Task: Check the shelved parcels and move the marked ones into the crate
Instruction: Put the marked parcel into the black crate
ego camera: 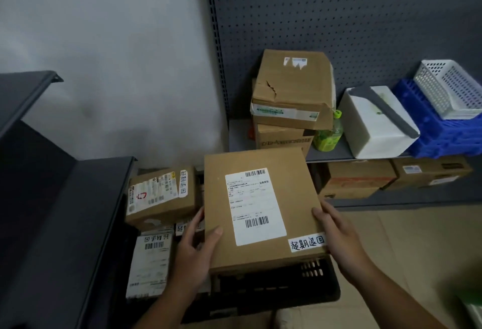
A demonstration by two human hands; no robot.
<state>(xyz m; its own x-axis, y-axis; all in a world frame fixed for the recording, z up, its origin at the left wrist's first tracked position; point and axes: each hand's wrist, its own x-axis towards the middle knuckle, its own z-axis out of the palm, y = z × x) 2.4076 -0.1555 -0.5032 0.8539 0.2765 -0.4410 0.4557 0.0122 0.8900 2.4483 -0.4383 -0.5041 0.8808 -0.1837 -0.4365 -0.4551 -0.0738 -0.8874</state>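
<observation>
I hold a flat brown parcel [260,208] with both hands above the black crate [310,289]. It carries a white shipping label and a handwritten white tag at its near right corner. My left hand [194,253] grips its left edge, thumb on top. My right hand [336,232] grips the right edge. Inside the crate lie other tagged parcels: a brown box [161,195] at the far left and a pale flat parcel [150,266] below it. On the grey shelf [331,155] stand two stacked, torn cardboard boxes [289,94].
A white foam box [375,125], a green bottle [327,133], a blue crate [440,133] and a white basket [448,86] sit on the shelf. More cartons [357,177] fill the shelf below. A dark shelf unit [52,211] stands at left.
</observation>
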